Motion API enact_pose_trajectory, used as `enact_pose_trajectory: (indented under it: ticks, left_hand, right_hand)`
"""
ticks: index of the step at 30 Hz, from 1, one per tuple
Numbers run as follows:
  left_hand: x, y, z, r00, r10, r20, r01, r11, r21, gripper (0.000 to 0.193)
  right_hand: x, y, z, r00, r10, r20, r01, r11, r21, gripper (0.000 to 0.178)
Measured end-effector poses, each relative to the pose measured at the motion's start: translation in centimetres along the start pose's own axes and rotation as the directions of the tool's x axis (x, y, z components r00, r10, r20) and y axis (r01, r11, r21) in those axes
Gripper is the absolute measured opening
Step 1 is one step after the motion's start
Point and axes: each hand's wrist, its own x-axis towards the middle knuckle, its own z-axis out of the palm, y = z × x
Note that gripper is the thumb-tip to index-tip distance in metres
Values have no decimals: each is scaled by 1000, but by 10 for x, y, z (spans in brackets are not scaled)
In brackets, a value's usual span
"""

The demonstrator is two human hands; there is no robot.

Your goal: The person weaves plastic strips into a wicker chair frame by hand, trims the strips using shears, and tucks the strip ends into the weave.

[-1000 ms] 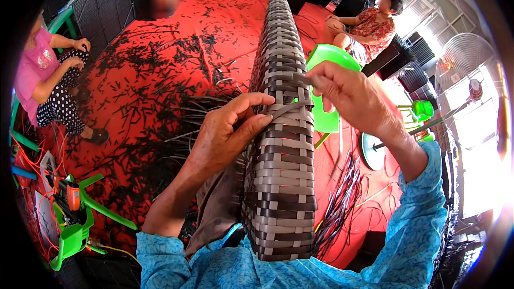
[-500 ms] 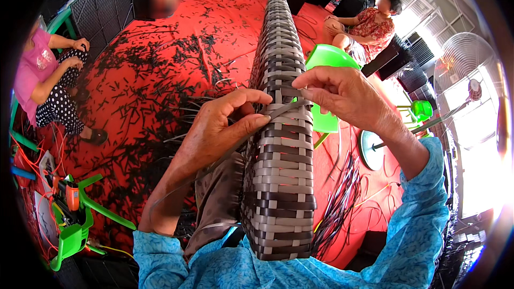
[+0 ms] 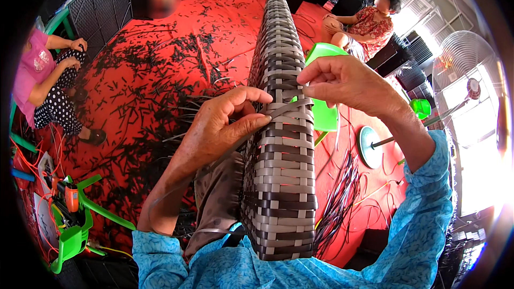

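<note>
A long woven panel (image 3: 284, 173) of grey and dark brown flat strips stands upright before me, its narrow edge facing up and running away from my body. My left hand (image 3: 230, 120) is at its left side, thumb and index finger closed round a loose grey strip (image 3: 287, 108). That strip slants across the top edge to the right side, and its tail trails below my left forearm. On the right, my right hand (image 3: 342, 86) has thumb and index finger drawn together at the panel's edge, just beyond the strip. Whatever lies between those fingertips is hidden.
Dark strip scraps (image 3: 160, 96) litter the red floor covering. A green chair (image 3: 327, 115), a bundle of strips (image 3: 342, 198) and a fan (image 3: 371, 147) are at the right. Green stool with tools (image 3: 72, 225), lower left. One person (image 3: 43, 75) sits left, another (image 3: 372, 27) far right.
My right hand has shifted slightly to the right, its fingertips still close to the panel's edge. My left hand and the panel look nearly unmoved.
</note>
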Motion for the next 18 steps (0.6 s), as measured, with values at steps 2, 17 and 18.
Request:
enact_pose_trajectory:
  ticks: [2,17,18]
  left_hand:
    - [-1,1,-2,1000,-10,1,10,998,-55,27]
    - [3,15,-10,993,75,96,-102,944,313,31]
    - [4,18,-9,994,45,104,-76,946,314,31]
  right_hand:
    - [-1,5,-1,1000,-23,-14,24,996,84,20]
    - [-2,18,11,982,-179,-61,173,980,-100,15]
    - [-2,17,10,982,-178,-63,171,980,-99,15]
